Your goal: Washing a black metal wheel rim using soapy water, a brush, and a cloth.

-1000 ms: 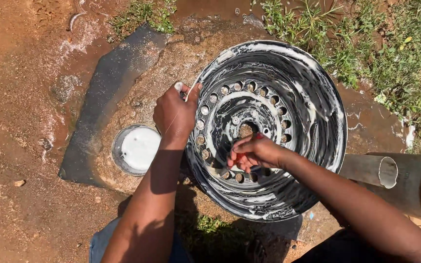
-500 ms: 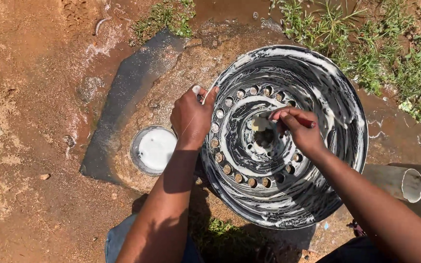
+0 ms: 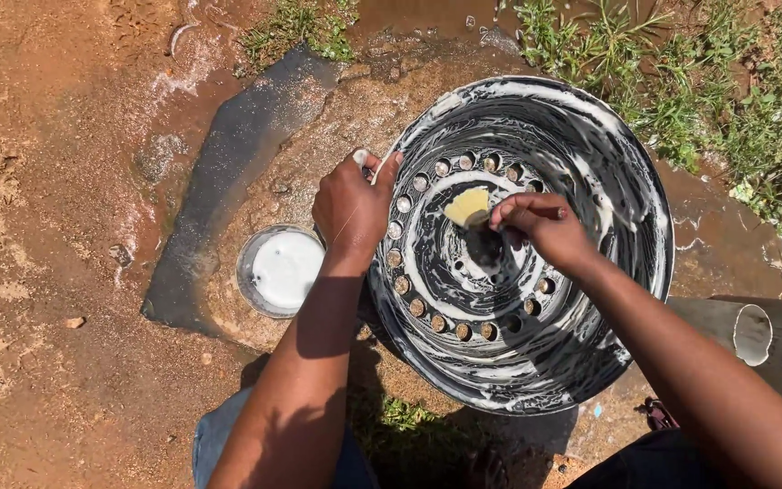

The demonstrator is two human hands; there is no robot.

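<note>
Gripping the soapy steel wheel rim (image 3: 522, 244) at its left edge, the left hand (image 3: 352, 210) steadies it on wet mud while the right hand (image 3: 540, 226) pinches a yellow sponge (image 3: 467, 206) near the hub, and slick suds could let it slip

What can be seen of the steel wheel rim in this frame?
The wheel rim is a dark, round metal disc lying flat on wet ground, face up, smeared all over with white soapy foam. A ring of small round holes circles its raised middle, with a darker hub opening at the centre. The left hand grips its left edge; the right hand presses a yellow sponge onto the middle. Grass borders its upper right side.
</note>
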